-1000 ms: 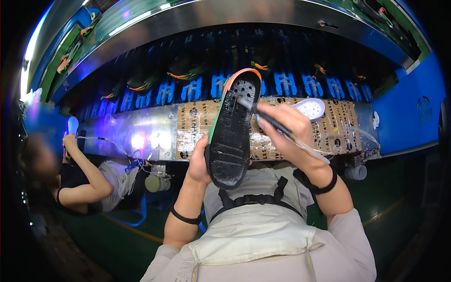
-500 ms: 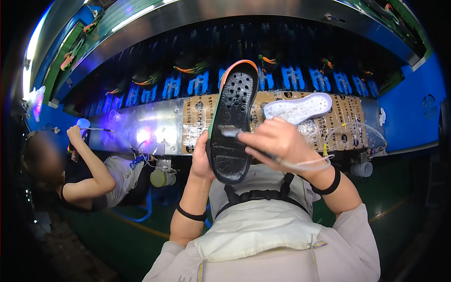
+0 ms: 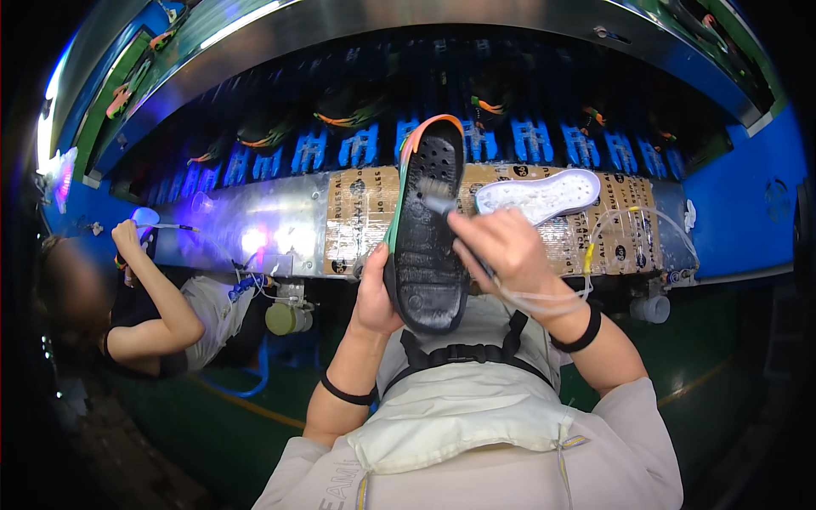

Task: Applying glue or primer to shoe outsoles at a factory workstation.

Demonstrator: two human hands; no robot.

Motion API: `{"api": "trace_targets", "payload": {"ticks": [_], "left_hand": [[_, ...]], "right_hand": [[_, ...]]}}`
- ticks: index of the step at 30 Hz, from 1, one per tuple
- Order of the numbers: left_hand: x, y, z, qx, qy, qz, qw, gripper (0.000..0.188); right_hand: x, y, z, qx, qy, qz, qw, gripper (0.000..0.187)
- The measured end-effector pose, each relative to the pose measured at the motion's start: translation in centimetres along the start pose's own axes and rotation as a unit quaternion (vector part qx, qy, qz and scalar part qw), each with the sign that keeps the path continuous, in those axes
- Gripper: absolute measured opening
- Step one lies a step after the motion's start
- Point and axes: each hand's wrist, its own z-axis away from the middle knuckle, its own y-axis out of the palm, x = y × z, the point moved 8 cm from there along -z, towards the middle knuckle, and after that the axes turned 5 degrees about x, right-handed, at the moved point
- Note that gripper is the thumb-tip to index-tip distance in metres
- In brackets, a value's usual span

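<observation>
My left hand [image 3: 374, 297] grips a shoe sole [image 3: 425, 246] by its left edge near the heel. The sole is black on the face toward me, with small holes at its toe end and an orange-to-green rim. In my right hand [image 3: 501, 248] is a brush [image 3: 440, 204], its bristles on the black face just below the holes. A clear thin tube [image 3: 552, 302] runs beside the brush handle and past my right wrist. Behind that hand, a white sole [image 3: 540, 194] with small holes lies on the cardboard, its inner face wet or coated in places.
Printed cardboard [image 3: 361, 212] covers part of the metal bench [image 3: 289, 212]. Beyond it stand several blue holders [image 3: 359, 146] under a metal hood [image 3: 408, 25], with colourful shoe parts [image 3: 344, 121] among them. At my left a person [image 3: 161, 297] works with a thin tube. A pale cup [image 3: 650, 308] hangs below the bench.
The brush has moved away from me along the sole, from its middle up toward the holes. The sole has shifted slightly to the right, still in my left hand.
</observation>
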Motion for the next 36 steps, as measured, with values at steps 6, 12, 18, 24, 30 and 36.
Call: {"api": "trace_targets", "payload": {"ticks": [6,12,18,24,30,36], "left_hand": [[-0.4,-1.6,-0.6,0.037,0.013,0.030,0.999,0.071],[-0.6,0.9,-0.2,0.094,-0.009,0.065,0.993,0.081],[-0.5,-0.2,0.5,0.060,0.006,0.084,0.995,0.084],[0.1,-0.8,0.7,0.035,-0.005,0.098,0.995,0.084],[0.9,-0.9,0.7,0.020,-0.016,0.084,0.996,0.094],[1.1,-0.8,0.7,0.009,-0.023,0.072,0.997,0.097]], "right_hand": [[-1.7,3.0,3.9,0.097,0.299,-0.554,0.771,0.024],[-6.2,3.3,5.8,-0.093,0.406,-0.659,0.626,0.032],[-6.6,4.0,6.7,-0.124,0.401,-0.694,0.586,0.032],[-6.4,4.3,7.0,-0.137,0.398,-0.673,0.608,0.030],[-6.3,4.5,6.9,-0.171,0.389,-0.649,0.631,0.028],[-6.6,4.5,7.1,-0.170,0.393,-0.642,0.636,0.028]]}}
